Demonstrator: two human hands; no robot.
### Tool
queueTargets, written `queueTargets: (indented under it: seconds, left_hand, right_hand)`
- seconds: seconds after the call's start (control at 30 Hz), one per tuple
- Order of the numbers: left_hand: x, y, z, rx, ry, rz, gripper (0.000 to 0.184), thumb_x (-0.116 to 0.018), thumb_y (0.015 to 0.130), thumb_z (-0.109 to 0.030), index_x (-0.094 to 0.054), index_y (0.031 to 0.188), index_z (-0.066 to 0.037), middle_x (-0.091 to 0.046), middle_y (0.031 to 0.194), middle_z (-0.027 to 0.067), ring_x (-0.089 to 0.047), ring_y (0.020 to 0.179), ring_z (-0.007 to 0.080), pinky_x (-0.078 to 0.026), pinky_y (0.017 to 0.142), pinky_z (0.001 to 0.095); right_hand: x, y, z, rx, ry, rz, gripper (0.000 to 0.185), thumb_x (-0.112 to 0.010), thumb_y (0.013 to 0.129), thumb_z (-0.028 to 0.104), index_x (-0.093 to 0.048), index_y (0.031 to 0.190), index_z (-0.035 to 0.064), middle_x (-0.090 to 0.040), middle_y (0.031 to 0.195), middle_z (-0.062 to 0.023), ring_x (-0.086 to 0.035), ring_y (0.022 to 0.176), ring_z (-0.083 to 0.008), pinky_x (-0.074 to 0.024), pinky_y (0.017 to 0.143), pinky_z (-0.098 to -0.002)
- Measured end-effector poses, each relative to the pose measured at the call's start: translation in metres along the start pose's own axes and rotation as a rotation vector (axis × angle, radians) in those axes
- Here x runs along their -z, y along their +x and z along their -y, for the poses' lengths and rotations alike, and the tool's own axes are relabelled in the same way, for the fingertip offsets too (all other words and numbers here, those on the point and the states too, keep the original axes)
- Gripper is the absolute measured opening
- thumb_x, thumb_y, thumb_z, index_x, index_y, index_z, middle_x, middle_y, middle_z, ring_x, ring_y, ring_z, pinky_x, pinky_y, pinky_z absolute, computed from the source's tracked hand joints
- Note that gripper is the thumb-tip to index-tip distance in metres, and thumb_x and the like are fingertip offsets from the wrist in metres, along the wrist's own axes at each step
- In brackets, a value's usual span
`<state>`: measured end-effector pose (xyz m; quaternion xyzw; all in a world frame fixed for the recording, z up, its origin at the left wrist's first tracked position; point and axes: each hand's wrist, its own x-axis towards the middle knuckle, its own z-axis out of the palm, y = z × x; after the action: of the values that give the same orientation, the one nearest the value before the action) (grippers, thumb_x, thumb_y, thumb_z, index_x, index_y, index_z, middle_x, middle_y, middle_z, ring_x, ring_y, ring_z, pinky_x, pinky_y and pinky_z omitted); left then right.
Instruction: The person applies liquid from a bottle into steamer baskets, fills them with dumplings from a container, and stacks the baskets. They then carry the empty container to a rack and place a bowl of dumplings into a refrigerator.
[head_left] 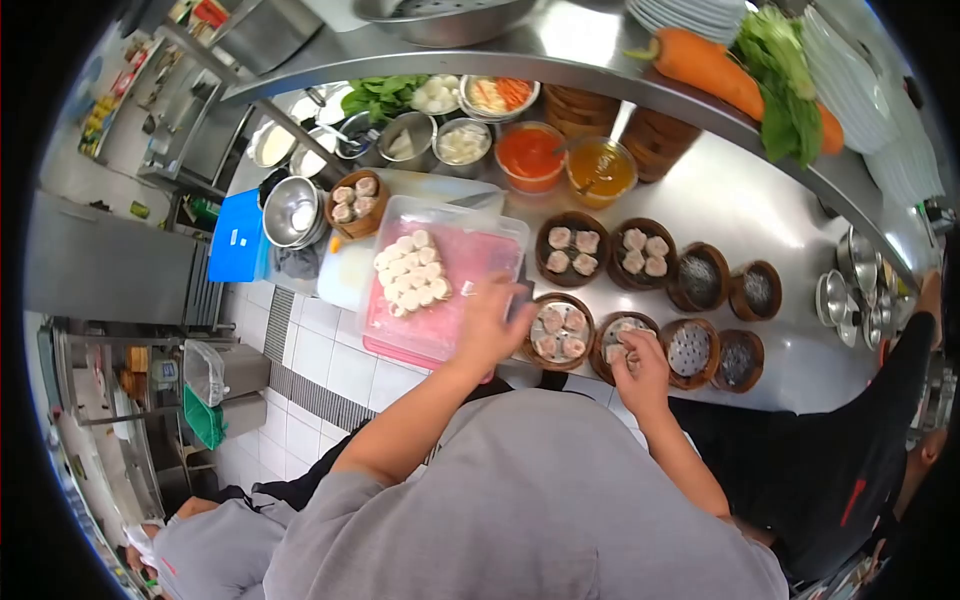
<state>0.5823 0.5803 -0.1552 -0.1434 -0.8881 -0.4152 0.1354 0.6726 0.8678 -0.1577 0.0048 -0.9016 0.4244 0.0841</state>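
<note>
Mid-frame, three bamboo steamers (571, 281) are holding four siu mai (560, 238) each; four bare steamers (690, 353) are sitting rightward. My right hand (643, 370) is touching another steamer's siu mai, grip unclear; my left hand (495, 318) is hovering, fingers spread.

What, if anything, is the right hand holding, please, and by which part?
The right hand is over a steamer; whether it grips a dumpling cannot be told.

Bamboo steamers (714, 352) on counter (805, 310) (steel).
</note>
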Motion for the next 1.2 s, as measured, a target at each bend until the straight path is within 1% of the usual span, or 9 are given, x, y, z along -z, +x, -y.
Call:
queueTargets:
  seconds: [0.17,0.23,0.43,0.67,0.73,0.9,0.97,1.03,1.2]
  left_hand:
    - [0.083,-0.040,0.121,0.291,0.378,-0.343,0.060,-0.080,0.085,-0.011,-0.058,0.140,-0.001,-0.060,0.143,0.0250,-0.062,0.131,0.0420,-0.049,0.113,0.0495]
    - [0.090,-0.054,0.161,0.658,-0.454,-0.267,0.074,-0.077,0.087,-0.004,-0.044,0.152,0.005,-0.059,0.146,0.0255,-0.064,0.131,0.0345,-0.052,0.111,0.0430]
    - [0.125,-0.037,0.157,0.882,-0.678,-0.205,0.080,-0.074,0.091,0.001,-0.033,0.159,0.008,-0.062,0.144,0.0216,-0.066,0.128,0.0270,-0.056,0.105,0.0376]
    - [0.157,-0.030,0.159,1.014,-1.015,-0.017,0.073,-0.071,0.098,-0.006,-0.035,0.161,0.002,-0.067,0.136,0.0151,-0.068,0.120,0.0241,-0.057,0.098,0.0357]
    - [0.168,-0.027,0.154,1.012,-1.008,0.080,0.071,-0.070,0.101,-0.015,-0.036,0.162,-0.001,-0.066,0.138,0.0146,-0.068,0.120,0.0245,-0.057,0.098,0.0388]
    - [0.172,-0.028,0.163,1.015,-1.056,0.291,0.077,-0.064,0.103,-0.049,-0.035,0.163,-0.009,-0.056,0.154,0.0134,-0.057,0.139,0.0297,-0.044,0.115,0.0540]
    - [0.174,-0.018,0.157,1.294,-1.343,0.138,0.076,-0.062,0.104,-0.053,-0.038,0.161,-0.009,-0.057,0.154,0.0152,-0.057,0.141,0.0359,-0.044,0.116,0.0598]
    - [0.189,-0.011,0.156,1.232,-1.544,0.217,0.074,-0.064,0.103,-0.047,-0.040,0.160,-0.008,-0.059,0.152,0.0166,-0.059,0.139,0.0363,-0.046,0.115,0.0589]
    - [0.153,-0.030,0.178,0.959,-1.664,0.330,0.064,-0.070,0.099,-0.023,-0.046,0.155,-0.004,-0.063,0.146,0.0157,-0.064,0.133,0.0329,-0.053,0.112,0.0525]
  right_hand:
    - [-0.096,0.071,0.066,-0.158,0.535,0.306,0.040,-0.077,0.094,0.012,-0.068,0.131,-0.0017,-0.072,0.119,-0.0163,-0.072,0.106,-0.0189,-0.0592,0.090,-0.0322]
    - [-0.164,0.102,0.070,-0.188,0.520,0.404,0.047,-0.080,0.093,0.018,-0.067,0.133,-0.0031,-0.073,0.124,-0.0189,-0.073,0.113,-0.0241,-0.0584,0.096,-0.0359]
    - [-0.317,0.155,0.069,-0.376,0.342,0.459,0.050,-0.080,0.090,0.029,-0.072,0.125,-0.0069,-0.077,0.111,-0.0178,-0.075,0.093,-0.0224,-0.0599,0.077,-0.0360]
    - [-0.280,0.170,0.138,-0.842,0.629,0.698,0.057,-0.085,0.083,0.026,-0.071,0.129,-0.0049,-0.077,0.120,-0.0166,-0.075,0.107,-0.0258,-0.0586,0.094,-0.0368]
    - [-0.286,0.158,0.138,-0.433,0.421,0.619,0.058,-0.087,0.080,0.018,-0.068,0.131,-0.0042,-0.076,0.123,-0.0129,-0.074,0.108,-0.0254,-0.0586,0.093,-0.0372]
    - [-0.273,0.123,0.156,-0.194,0.425,0.376,0.056,-0.085,0.078,0.012,-0.067,0.130,-0.0001,-0.075,0.119,-0.0140,-0.073,0.108,-0.0294,-0.0573,0.096,-0.0404]
    - [-0.251,0.113,0.176,-0.101,0.295,0.360,0.055,-0.084,0.078,0.011,-0.066,0.130,0.0019,-0.073,0.121,-0.0155,-0.072,0.111,-0.0318,-0.0561,0.099,-0.0411]
    - [-0.230,0.107,0.186,0.580,-0.177,0.349,0.052,-0.081,0.078,0.010,-0.067,0.127,0.0046,-0.068,0.129,-0.0195,-0.066,0.119,-0.0372,-0.0525,0.105,-0.0435]
    - [-0.197,0.101,0.199,0.751,-0.235,0.260,0.059,-0.082,0.082,0.010,-0.062,0.137,0.0056,-0.063,0.138,-0.0212,-0.060,0.132,-0.0386,-0.0501,0.110,-0.0474]
